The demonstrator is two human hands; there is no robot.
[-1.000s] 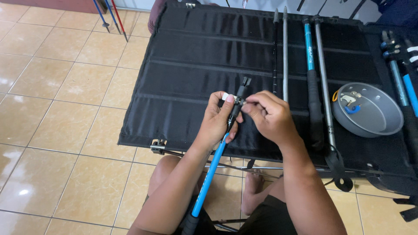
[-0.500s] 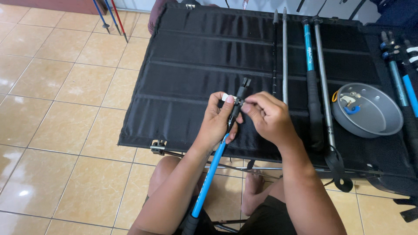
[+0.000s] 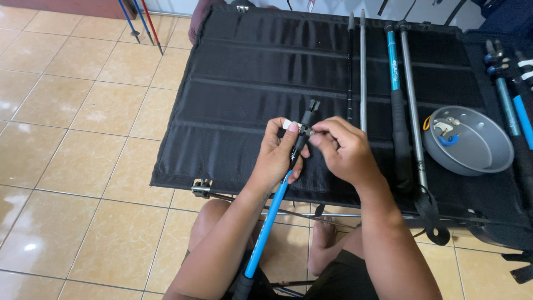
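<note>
While the left hand (image 3: 276, 155) clamps the blue pole (image 3: 270, 219) upright above the black cot (image 3: 250, 94) to steady it, the right hand (image 3: 343, 150) pinches a small part at its black tip, fingers together.

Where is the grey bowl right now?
In the head view, the grey bowl sits on the right part of the black fabric cot, just right of the poles lying there and beyond the right hand.

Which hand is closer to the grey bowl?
Right. The right hand is just left of the grey bowl; the left hand, gripping the blue pole, sits farther left.
</note>
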